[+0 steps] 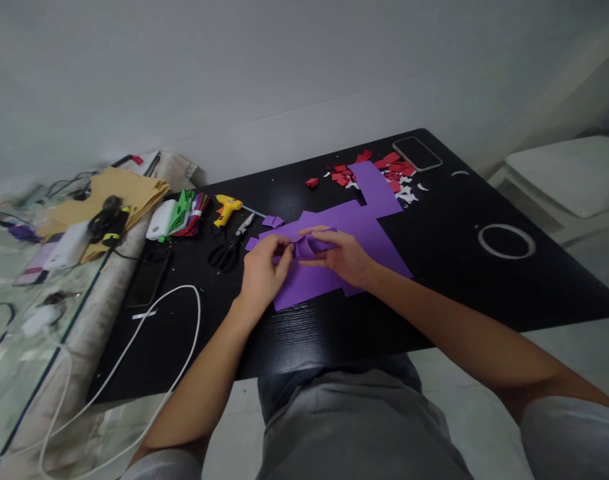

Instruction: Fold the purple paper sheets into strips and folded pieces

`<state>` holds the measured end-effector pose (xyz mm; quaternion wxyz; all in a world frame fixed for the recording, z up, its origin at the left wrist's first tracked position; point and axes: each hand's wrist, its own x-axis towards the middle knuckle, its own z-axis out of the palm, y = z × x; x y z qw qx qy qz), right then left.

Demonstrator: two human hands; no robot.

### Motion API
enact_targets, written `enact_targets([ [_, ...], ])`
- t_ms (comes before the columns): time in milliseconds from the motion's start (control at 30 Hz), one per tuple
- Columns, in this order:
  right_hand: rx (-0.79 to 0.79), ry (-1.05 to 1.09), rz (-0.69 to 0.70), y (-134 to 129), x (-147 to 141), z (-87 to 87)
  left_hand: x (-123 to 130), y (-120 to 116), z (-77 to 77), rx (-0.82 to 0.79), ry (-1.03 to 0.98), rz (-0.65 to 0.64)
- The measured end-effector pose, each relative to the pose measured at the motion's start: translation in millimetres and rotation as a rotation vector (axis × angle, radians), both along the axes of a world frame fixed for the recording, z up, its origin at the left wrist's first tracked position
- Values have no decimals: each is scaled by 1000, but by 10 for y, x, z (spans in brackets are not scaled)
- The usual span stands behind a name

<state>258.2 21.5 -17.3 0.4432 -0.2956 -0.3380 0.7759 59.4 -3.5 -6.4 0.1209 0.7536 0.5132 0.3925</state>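
Note:
Between my two hands is a folded piece of purple paper (305, 248), held just above larger purple sheets (354, 230) that overlap on the black table. My left hand (265, 263) pinches its left side between thumb and fingers. From the right, my right hand (347, 257) grips the same piece, thumb and fingers on either side of it. The fingers partly hide its folds. Small purple paper pieces (273, 221) lie just beyond my left hand. Black-handled scissors (230, 245) rest to the left, beside a yellow glue gun (228, 208).
Red and white paper scraps (397, 175) and a phone (417, 154) lie at the back right. A white tape-like ring (507, 241) sits on the right. Bundled green and red strips (189, 212), a dark phone (148, 279) and a looping white cable (197, 320) are on the left.

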Motion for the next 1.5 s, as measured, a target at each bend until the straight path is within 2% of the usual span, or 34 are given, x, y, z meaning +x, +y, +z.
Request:
enact_targets([
  [167, 111, -196, 98, 108, 118, 63, -87, 37, 49, -21, 64, -111],
  [300, 319, -379, 65, 148, 101, 7, -100, 35, 84, -20, 134, -229],
  [400, 382, -425, 80, 138, 76, -49, -87, 26, 95, -31, 143, -268],
  [600, 290, -381, 157, 110, 91, -55, -87, 26, 111, -57, 102, -266],
  [900, 118, -244, 177, 101, 60, -42, -83, 23, 127, -25, 76, -222],
  [1267, 91, -197, 205, 123, 68, -91, -79, 13, 123, -122, -35, -189],
  [1500, 77, -200, 213, 126, 68, -92, -81, 27, 77, -251, -167, -173],
])
